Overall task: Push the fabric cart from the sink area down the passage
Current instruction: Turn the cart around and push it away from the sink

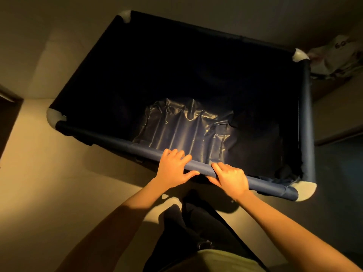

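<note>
From the head camera I look straight down into the dark navy fabric cart with a tubular frame (306, 114), which fills the middle of the view from about ten o'clock round to four o'clock and stands on the pale, dimly lit floor (49, 183). Its four pale grey plastic corner joints (303, 190) mark the rectangle, and the near rail, a blue cloth-wrapped tube (141, 149), runs slantwise from nine o'clock down to four o'clock. My left hand (173, 169) is clenched over that rail just left of centre, fingers hooked over the top toward the inside and the thumb stretched along the near side. My right hand (230, 178) grasps the same rail just beside it at five o'clock, fingers curled over the top, thumb below (the two thumbs nearly meet). Inside the cart, a crumpled glossy dark blue plastic liner (186, 126) catches the light along the near wall and bottom; the far half of the interior is too dark to read. At two o'clock, just beyond the far right corner, lies a crumpled white bag with printed lettering (334, 55), near the cart frame. Below the hands, at six o'clock, I see dark trousers (196, 232) and the hem of a pale yellow-green shirt (216, 260). A dark edge of a door or piece of furniture (7, 114) sits at nine o'clock.
</note>
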{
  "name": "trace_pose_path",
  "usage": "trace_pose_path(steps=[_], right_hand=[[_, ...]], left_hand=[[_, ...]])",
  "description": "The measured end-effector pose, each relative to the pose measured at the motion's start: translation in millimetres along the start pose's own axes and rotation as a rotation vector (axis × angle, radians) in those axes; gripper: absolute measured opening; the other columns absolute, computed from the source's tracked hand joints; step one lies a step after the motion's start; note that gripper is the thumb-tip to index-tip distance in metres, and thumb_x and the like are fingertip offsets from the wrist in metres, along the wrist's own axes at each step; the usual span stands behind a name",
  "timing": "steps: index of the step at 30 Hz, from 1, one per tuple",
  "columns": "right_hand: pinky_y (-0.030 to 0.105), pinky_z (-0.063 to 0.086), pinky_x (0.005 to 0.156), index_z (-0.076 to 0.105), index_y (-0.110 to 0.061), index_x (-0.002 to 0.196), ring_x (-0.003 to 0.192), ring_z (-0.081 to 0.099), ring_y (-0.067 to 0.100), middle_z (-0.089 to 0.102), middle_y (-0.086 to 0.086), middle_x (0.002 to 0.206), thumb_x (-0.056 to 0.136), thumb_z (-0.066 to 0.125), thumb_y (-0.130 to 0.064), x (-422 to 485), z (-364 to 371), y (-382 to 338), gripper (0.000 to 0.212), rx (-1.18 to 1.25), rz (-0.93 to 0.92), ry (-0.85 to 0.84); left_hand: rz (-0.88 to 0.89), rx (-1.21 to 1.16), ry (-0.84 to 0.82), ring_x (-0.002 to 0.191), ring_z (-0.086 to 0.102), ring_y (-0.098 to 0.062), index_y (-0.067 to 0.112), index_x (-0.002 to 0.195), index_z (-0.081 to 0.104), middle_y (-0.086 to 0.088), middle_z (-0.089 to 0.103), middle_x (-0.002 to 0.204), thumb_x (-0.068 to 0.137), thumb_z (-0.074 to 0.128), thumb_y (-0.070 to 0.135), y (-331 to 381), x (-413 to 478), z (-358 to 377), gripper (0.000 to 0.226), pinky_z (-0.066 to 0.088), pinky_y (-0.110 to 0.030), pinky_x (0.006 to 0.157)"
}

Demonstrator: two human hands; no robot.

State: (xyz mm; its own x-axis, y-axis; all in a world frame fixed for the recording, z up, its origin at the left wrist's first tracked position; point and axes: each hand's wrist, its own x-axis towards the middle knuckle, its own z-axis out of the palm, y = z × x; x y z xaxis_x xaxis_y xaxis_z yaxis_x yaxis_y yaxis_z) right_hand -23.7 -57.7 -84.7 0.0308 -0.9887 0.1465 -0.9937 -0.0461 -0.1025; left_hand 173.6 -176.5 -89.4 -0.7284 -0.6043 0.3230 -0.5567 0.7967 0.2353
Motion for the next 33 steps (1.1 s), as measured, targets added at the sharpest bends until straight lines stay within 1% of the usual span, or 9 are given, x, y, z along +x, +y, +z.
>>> trace_pose_path(steps=[4, 7, 12, 15, 19, 24, 27, 30, 33], right_hand=[[0.027, 0.044, 0.042, 0.059, -0.016, 0.091, 0.057, 0.061, 0.019, 0.063, 0.002, 0.072, 0.086, 0.043, -0.051, 0.1, -2.7, -4.6, 0.038, 0.007, -0.031, -0.004], [0.026, 0.047, 0.046, 0.061, -0.015, 0.094, 0.061, 0.063, 0.018, 0.066, 0.003, 0.076, 0.087, 0.044, -0.051, -1.8, 0.5, -3.1, 0.041, 0.008, -0.070, -0.018], [0.026, 0.049, 0.051, 0.061, -0.015, 0.096, 0.065, 0.063, 0.019, 0.066, 0.005, 0.080, 0.078, 0.067, -0.046, -6.0, -3.2, -3.8, 0.036, -0.055, -0.145, -0.021], [0.029, 0.049, 0.055, 0.059, -0.013, 0.102, 0.071, 0.061, 0.021, 0.065, 0.007, 0.086, 0.076, 0.069, -0.045, -8.8, -10.0, -2.7, 0.043, -0.123, -0.220, 0.000], [0.030, 0.049, 0.059, 0.055, -0.014, 0.109, 0.077, 0.059, 0.023, 0.064, 0.008, 0.090, 0.077, 0.065, -0.048, -16.0, -14.4, 3.9, 0.048, -0.152, -0.262, -0.004], [0.034, 0.046, 0.067, 0.055, -0.016, 0.115, 0.084, 0.056, 0.024, 0.060, 0.009, 0.095, 0.086, 0.042, -0.054, -24.9, -21.6, 12.0, 0.049, -0.134, -0.247, -0.112], [0.035, 0.044, 0.069, 0.054, -0.018, 0.117, 0.086, 0.054, 0.024, 0.058, 0.009, 0.097, 0.088, 0.039, -0.054, -30.5, -26.1, 14.4, 0.049, -0.133, -0.231, -0.162], [0.036, 0.043, 0.070, 0.053, -0.018, 0.118, 0.086, 0.053, 0.024, 0.058, 0.008, 0.097, 0.089, 0.035, -0.052, -34.3, -31.0, 15.0, 0.049, -0.115, -0.216, -0.205], [0.035, 0.044, 0.067, 0.057, -0.016, 0.113, 0.083, 0.055, 0.024, 0.060, 0.009, 0.094, 0.088, 0.034, -0.052, -38.5, -33.7, 14.2, 0.049, -0.127, -0.196, -0.204]], left_hand=[[-0.061, 0.014, -0.012, 0.072, 0.057, -0.018, 0.019, 0.088, 0.065, -0.001, 0.065, 0.079, 0.081, 0.046, 0.070, 4.2, -11.7, -2.8, 0.055, 0.039, -0.035, 0.067], [-0.097, 0.018, -0.007, 0.075, 0.057, -0.018, 0.020, 0.086, 0.065, 0.000, 0.065, 0.080, 0.080, 0.049, 0.068, 8.8, -20.3, -4.5, 0.051, 0.038, -0.035, 0.068], [-0.171, 0.041, -0.002, 0.078, 0.056, -0.018, 0.022, 0.087, 0.065, 0.001, 0.064, 0.083, 0.081, 0.048, 0.068, 22.7, -34.4, -7.4, 0.049, 0.032, -0.035, 0.074], [-0.212, 0.044, -0.018, 0.080, 0.056, -0.018, 0.023, 0.087, 0.063, 0.002, 0.064, 0.085, 0.083, 0.046, 0.068, 32.7, -39.3, -9.1, 0.048, 0.032, -0.036, 0.075], [-0.249, 0.062, -0.058, 0.082, 0.055, -0.019, 0.024, 0.088, 0.063, 0.002, 0.064, 0.086, 0.083, 0.045, 0.068, 47.3, -45.1, -8.9, 0.048, 0.031, -0.037, 0.075], [-0.270, 0.097, -0.041, 0.080, 0.053, -0.019, 0.024, 0.088, 0.063, 0.002, 0.062, 0.084, 0.083, 0.046, 0.068, 66.7, -49.3, -9.2, 0.048, 0.029, -0.036, 0.073], [-0.289, 0.114, -0.025, 0.081, 0.052, -0.019, 0.024, 0.089, 0.063, 0.002, 0.061, 0.085, 0.083, 0.046, 0.068, 76.0, -52.1, -7.8, 0.048, 0.028, -0.036, 0.074], [-0.333, 0.124, -0.048, 0.083, 0.053, -0.020, 0.024, 0.091, 0.063, 0.002, 0.062, 0.086, 0.083, 0.044, 0.069, 85.9, -54.9, -5.7, 0.049, 0.029, -0.037, 0.076], [-0.405, 0.115, -0.050, 0.088, 0.055, -0.021, 0.025, 0.096, 0.064, 0.001, 0.063, 0.091, 0.083, 0.044, 0.068, 96.7, -59.1, -1.7, 0.049, 0.032, -0.040, 0.082]])
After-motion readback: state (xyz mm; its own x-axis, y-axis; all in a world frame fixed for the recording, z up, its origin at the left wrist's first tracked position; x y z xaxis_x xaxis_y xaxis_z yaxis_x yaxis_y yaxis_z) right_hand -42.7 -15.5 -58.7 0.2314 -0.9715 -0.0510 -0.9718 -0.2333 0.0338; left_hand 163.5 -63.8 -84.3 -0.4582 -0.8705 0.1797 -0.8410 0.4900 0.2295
